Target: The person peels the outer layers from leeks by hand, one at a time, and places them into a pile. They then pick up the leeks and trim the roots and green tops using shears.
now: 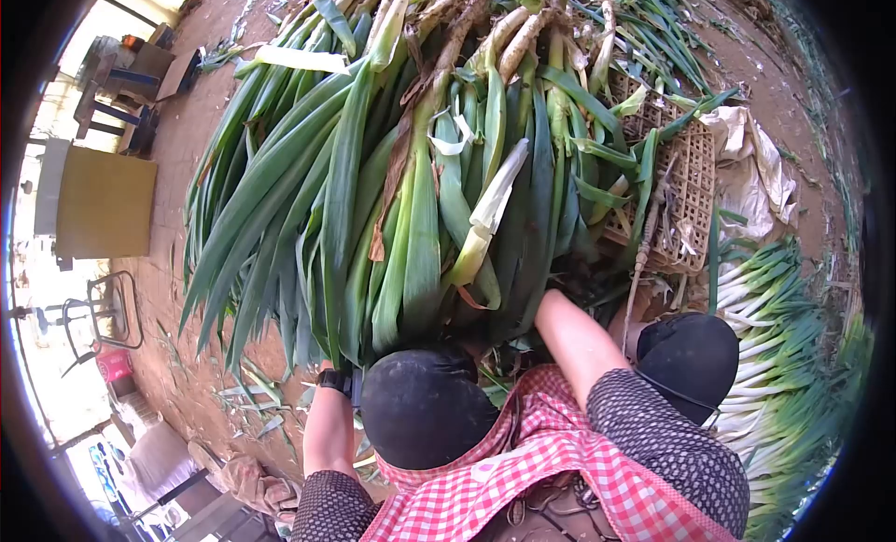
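Note:
A big heap of leeks (411,187) lies in front of me, with long green leaves hanging toward my knees and pale root ends at the far side. My left hand (329,367) reaches under the leaf tips at the left, and only the wrist with a black watch (333,380) shows. Beneath the leaves right of the middle goes my right hand (551,304); its fingers are covered. What either hand touches or grips is hidden. Against the right side of the heap stands a woven basket (689,197), with a rope (644,248) hanging over it.
Trimmed leeks (761,355) with white stems lie in a row at the right. Pale crumpled sheeting (751,164) lies beyond the basket. My black-covered knees (425,407) flank the right forearm. Leaf scraps (261,402) litter the floor; a yellowish box (105,201) stands far left.

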{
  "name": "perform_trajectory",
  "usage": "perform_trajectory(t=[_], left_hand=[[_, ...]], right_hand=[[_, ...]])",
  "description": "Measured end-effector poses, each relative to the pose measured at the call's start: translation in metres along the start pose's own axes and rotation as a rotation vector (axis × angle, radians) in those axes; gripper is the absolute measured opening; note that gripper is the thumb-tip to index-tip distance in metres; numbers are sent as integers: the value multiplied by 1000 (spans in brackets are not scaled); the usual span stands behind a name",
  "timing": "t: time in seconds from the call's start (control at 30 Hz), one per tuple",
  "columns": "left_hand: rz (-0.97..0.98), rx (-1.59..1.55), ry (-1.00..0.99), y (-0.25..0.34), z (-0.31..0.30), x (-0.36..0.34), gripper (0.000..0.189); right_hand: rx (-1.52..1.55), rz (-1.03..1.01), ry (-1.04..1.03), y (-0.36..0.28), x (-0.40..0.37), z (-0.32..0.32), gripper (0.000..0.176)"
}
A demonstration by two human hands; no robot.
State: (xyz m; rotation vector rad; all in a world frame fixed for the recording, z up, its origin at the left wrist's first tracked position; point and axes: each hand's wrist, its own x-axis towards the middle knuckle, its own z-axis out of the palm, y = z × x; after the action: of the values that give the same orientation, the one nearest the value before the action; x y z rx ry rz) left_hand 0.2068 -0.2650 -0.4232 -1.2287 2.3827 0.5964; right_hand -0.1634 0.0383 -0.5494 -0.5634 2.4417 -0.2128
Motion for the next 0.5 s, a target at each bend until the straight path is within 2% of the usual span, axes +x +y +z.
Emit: perform_trajectory(t=[0.3, 0.4, 0.5], left_hand=[[125, 56, 23, -8, -42, -4, 35], [148, 26, 2, 12, -76, 11, 34], [137, -134, -57, 27, -110, 12, 33]], right_hand=[[11, -45, 46, -26, -13, 7, 41], [2, -33, 60, -23, -17, -15, 40], [-28, 9, 71, -10, -19, -44, 40]])
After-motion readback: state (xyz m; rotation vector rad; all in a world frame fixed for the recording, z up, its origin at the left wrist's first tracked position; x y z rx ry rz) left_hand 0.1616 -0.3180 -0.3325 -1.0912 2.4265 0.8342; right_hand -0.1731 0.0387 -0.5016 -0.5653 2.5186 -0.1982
